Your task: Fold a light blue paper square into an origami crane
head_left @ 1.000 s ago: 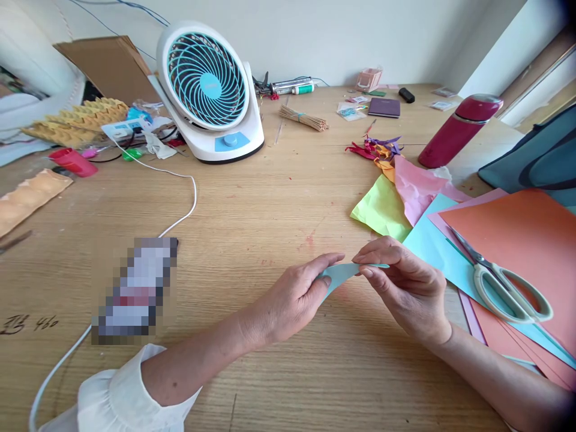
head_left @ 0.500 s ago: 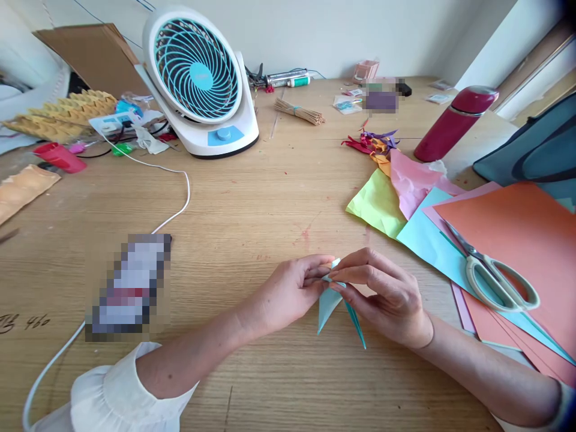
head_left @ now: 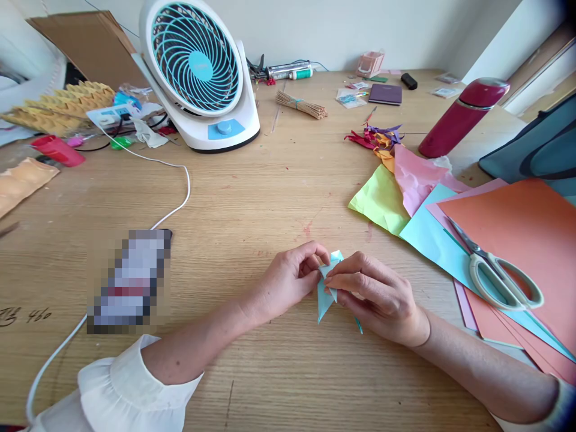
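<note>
A small piece of folded light-blue paper (head_left: pixel 326 300) is pinched between my two hands above the wooden table. My left hand (head_left: pixel 292 275) grips its left side with thumb and curled fingers. From the right, my right hand (head_left: pixel 382 297) holds the same paper between thumb and fingertips, hiding part of it. One pointed flap hangs below my left fingertips, and a narrow darker teal tip sticks out under my right hand. The paper's top edge shows between the hands.
Scissors (head_left: pixel 504 276) lie on orange paper (head_left: pixel 508 216) and light-blue sheets at right. Crumpled green paper (head_left: pixel 380 201) is nearby. A maroon flask (head_left: pixel 459 123) and a fan (head_left: pixel 202 66) stand behind. A blurred phone (head_left: pixel 130 282) with a white cable lies at left.
My left fingers have shifted and lifted slightly on the paper, showing more of its upper part. The paper has turned a little. The camera view has also shifted slightly.
</note>
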Motion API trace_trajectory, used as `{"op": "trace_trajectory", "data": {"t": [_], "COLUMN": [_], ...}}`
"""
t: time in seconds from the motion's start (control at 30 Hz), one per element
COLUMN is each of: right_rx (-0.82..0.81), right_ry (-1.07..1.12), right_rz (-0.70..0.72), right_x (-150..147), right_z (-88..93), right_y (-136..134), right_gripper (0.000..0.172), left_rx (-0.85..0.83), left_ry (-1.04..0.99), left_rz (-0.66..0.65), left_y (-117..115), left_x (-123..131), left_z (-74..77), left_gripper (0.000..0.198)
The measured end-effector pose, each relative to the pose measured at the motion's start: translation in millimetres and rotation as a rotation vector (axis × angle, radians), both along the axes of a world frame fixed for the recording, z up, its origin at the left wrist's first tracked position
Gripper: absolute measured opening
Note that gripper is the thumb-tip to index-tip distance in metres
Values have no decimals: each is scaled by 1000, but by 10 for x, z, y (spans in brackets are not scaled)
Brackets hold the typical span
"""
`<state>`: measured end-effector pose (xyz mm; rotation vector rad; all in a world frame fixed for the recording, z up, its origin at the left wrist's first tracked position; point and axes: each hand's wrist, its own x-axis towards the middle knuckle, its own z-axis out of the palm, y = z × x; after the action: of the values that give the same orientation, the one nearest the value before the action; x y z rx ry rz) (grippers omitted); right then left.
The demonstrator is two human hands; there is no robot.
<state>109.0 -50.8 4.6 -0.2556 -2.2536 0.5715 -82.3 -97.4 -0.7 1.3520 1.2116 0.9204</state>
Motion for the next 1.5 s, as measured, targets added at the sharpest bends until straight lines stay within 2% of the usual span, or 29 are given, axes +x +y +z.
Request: {"op": "trace_trajectory", "data": {"t": [0.1, 0.27, 0.5, 0.6, 0.77, 0.97, 1.13, 1.4, 1.5], "right_rx": [41, 99, 178, 225, 279, 327, 323, 342, 269], "right_ry": [-10, -45, -127, -147, -157, -169, -208, -197, -140], "right_rz": [8, 9, -2, -7, 35, 40, 34, 112, -9], "right_x": [2, 3, 10, 18, 7, -4, -5, -22, 13], "right_z": [-7, -24, -63, -76, -49, -17, -33, -47, -61], "right_y": [1, -14, -20, -18, -17, -12, -13, 14, 35], "right_gripper": [22, 19, 17, 17, 25, 23, 24, 23, 26], "left_rx": [-8, -116, -61, -76, -200, -200, -141, 57, 82], "left_ry": [-48, -182, -12, -7, -173, -214, -79, 154, 156], "left_rz": [9, 31, 88, 112, 137, 120, 120, 176, 168], "left_y": [15, 28, 53, 51, 33, 37, 29, -16, -41], "left_x": [-52, -107, -140, -129, -80, -61, -72, -74, -50], "left_z": [-8, -43, -52, -38, 10, 100, 64, 65, 109], "left_gripper": [4, 9, 8, 9, 15, 10, 18, 14, 12]}}
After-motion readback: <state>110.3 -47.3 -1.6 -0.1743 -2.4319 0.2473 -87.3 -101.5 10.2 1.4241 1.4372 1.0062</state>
